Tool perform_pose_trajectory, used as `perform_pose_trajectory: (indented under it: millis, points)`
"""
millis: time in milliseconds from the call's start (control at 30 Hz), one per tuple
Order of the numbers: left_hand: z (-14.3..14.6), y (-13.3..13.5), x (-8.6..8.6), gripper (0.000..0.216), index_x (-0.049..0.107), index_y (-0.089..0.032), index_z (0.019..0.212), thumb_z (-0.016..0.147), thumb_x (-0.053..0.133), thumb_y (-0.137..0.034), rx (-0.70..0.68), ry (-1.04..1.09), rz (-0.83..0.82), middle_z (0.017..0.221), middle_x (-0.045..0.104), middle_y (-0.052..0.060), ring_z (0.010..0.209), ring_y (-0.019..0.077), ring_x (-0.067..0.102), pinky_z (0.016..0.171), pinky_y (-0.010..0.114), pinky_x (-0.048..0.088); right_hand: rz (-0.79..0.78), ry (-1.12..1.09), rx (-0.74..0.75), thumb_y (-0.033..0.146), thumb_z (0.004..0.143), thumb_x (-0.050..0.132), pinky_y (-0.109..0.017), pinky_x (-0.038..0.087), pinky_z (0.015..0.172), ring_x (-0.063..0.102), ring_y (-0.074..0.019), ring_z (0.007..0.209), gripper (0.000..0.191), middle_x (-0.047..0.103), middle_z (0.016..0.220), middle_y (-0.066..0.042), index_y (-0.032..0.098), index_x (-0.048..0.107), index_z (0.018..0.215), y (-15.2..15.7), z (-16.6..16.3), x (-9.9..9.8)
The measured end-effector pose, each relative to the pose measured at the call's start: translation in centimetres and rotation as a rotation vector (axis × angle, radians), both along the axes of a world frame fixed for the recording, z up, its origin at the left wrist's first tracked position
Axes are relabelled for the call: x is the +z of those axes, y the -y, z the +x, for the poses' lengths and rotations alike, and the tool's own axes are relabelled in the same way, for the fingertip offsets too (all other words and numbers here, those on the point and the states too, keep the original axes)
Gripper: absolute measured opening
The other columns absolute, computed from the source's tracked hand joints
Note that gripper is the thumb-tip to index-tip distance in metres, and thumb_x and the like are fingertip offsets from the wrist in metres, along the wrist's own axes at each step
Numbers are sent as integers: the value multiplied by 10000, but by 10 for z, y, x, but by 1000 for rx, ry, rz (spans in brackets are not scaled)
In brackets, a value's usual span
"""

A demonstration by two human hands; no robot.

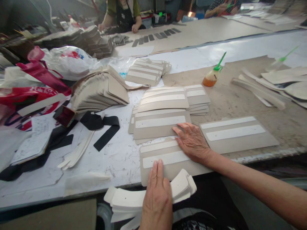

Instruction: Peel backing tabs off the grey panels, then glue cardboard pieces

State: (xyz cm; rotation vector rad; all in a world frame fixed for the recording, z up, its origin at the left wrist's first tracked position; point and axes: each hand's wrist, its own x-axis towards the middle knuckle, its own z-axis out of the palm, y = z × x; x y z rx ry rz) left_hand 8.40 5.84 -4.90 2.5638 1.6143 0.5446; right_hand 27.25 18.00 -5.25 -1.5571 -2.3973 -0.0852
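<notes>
A grey-beige panel with two white strips lies in front of me at the table's near edge. My left hand has two fingers stretched flat on the lower white strip. Behind that hand, a stack of loose white strips shows on both sides; whether the hand touches it is hidden. My right hand lies with outstretched fingers over the panel's upper right part, fingertips reaching the edge of a pile of similar panels. To its right rests another panel with two strips.
A bottle of orange liquid with a green nozzle stands behind. At left are a fanned stack of panels, black strap, a notebook and a pink bottle. A co-worker is across the table.
</notes>
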Motion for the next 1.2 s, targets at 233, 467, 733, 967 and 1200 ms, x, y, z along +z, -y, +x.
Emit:
perform_pose_trajectory:
  millis: [233,467,733,967,1200]
  points:
    - [43,-13,-31,254,545,-144,633,774,388,-2,7,152,192,1283,569,165,1309,278,387,986,413,482,21,20,-5,283,913,448,-427,317,973,371,-282,1192,344,469,1277,-128,176,527,1231,0,0,-2]
    - [15,-14,-8,275,593,-117,706,771,348,-12,-84,73,57,1280,558,197,1252,296,456,998,458,457,21,24,-1,298,917,441,-434,328,966,381,-285,1183,340,475,1263,-125,180,527,1224,-2,1,-2]
    - [-16,-13,15,292,581,-89,859,709,352,13,-140,-124,-133,1369,441,252,1302,315,366,1020,459,431,8,20,3,309,916,439,-437,322,967,378,-287,1190,356,467,1278,-123,188,514,1243,-2,2,-3]
    - [-38,-3,8,298,555,-125,870,735,334,24,-112,-171,-102,1388,435,227,1332,278,329,1024,451,433,-2,17,-9,310,912,445,-438,318,969,376,-290,1191,358,470,1274,-121,188,520,1240,-3,1,-2]
    - [-42,4,1,299,567,-124,856,758,327,26,-45,-151,17,1352,488,213,1299,275,398,992,437,472,63,-1,9,311,900,475,-437,320,969,387,-293,1181,411,492,1258,-133,156,488,1281,1,4,5]
